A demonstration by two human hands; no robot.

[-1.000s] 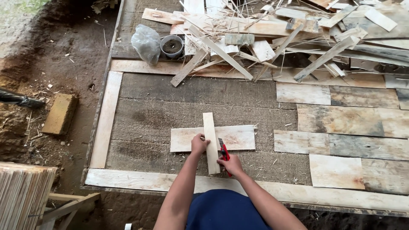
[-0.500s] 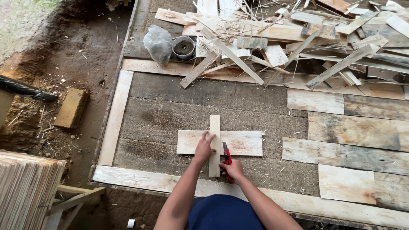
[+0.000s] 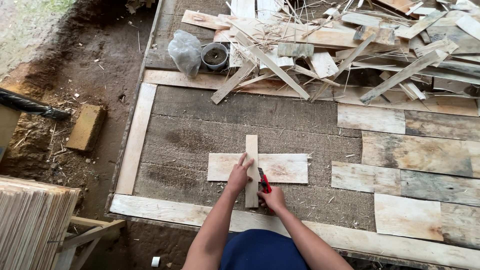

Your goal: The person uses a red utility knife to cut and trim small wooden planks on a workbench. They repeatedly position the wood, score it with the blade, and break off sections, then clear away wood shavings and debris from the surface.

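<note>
On the plank floor, a narrow wooden strip [image 3: 251, 170] lies lengthwise away from the person, crossing a wide pale board [image 3: 280, 168]. The left hand [image 3: 239, 175] presses flat on the strip; the right hand [image 3: 272, 198], just right of it, grips a red cutter [image 3: 263, 181] at its edge.

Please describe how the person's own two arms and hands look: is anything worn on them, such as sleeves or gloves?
Both arms are bare up to the frame edge, with no sleeves in view. The left hand and right hand wear no gloves; I can make out no rings, watch or bands. Dark blue clothing shows between the arms.
</note>
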